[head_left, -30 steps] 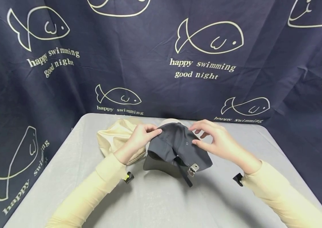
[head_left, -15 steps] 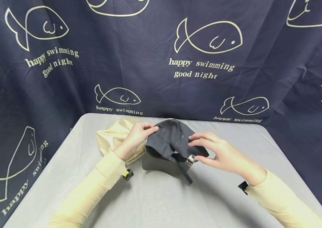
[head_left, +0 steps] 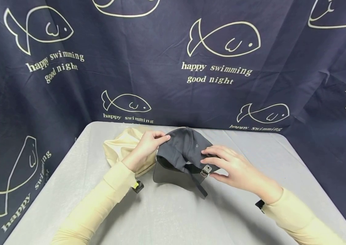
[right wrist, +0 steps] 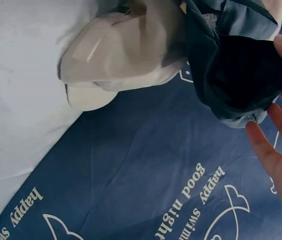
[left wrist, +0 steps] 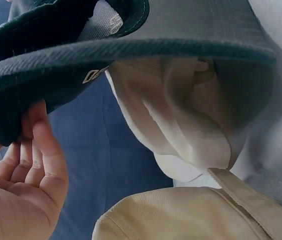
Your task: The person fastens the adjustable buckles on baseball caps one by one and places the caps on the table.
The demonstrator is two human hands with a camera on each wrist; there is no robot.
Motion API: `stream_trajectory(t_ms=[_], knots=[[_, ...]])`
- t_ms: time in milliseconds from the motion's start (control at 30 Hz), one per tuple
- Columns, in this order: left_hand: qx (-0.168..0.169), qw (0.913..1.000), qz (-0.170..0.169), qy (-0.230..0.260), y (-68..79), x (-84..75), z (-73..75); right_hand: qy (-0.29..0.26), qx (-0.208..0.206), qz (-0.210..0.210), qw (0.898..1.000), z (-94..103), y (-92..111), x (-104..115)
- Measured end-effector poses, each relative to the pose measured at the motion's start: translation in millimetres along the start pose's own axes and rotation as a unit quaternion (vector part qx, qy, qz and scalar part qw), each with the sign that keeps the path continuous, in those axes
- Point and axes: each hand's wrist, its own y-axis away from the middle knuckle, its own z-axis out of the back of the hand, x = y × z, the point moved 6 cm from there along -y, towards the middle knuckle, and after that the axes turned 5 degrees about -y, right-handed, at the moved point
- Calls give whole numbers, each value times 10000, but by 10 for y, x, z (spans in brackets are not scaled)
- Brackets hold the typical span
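Note:
A dark navy baseball cap [head_left: 179,146] is tilted up at mid-table, its brim [head_left: 173,178] toward the person. My left hand [head_left: 143,149] pinches the crown's left edge between thumb and fingers. On the other side, my right hand [head_left: 237,166] has its fingers spread against the cap near the metal buckle [head_left: 206,170], thumb just below it. A loose strap end [head_left: 200,187] hangs from the back opening. In the right wrist view the cap's dark hollow faces the camera, with fingertips [right wrist: 253,127] at its rim. Light lettering [left wrist: 95,75] shows on the cap in the left wrist view.
To the left lies a beige cap [head_left: 119,146], partly behind the left forearm. A pale cap [right wrist: 126,50] stands behind the navy one, mostly hidden from the head view. Grey cloth covers the table [head_left: 173,217]; a navy fish-print curtain [head_left: 166,61] hangs around it.
My right hand has come down along the cap's right side to near the buckle, its fingers now closer against the cloth. The cap has shifted slightly left; my left hand keeps its pinch.

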Motion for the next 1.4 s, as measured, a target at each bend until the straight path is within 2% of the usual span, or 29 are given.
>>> stream_trajectory(t_ms=[167, 533, 767, 1133, 1400], knots=[[46, 9997, -111, -203, -6, -13, 21, 31, -211, 177, 9996, 6, -11, -6], [123, 9990, -339, -266, 6, -23, 31, -413, -1013, 488, 9928, 98, -62, 9], [213, 9993, -257, -185, 33, -35, 34, -117, -1539, 464, 9869, 157, -80, 24], [267, 9991, -270, -187, 69, -42, 49, 110, -1836, 316, 9824, 177, -94, 30], [148, 9956, -528, -761, 138, -92, 123, -89, -2223, 421, 9740, 235, -134, 70]])
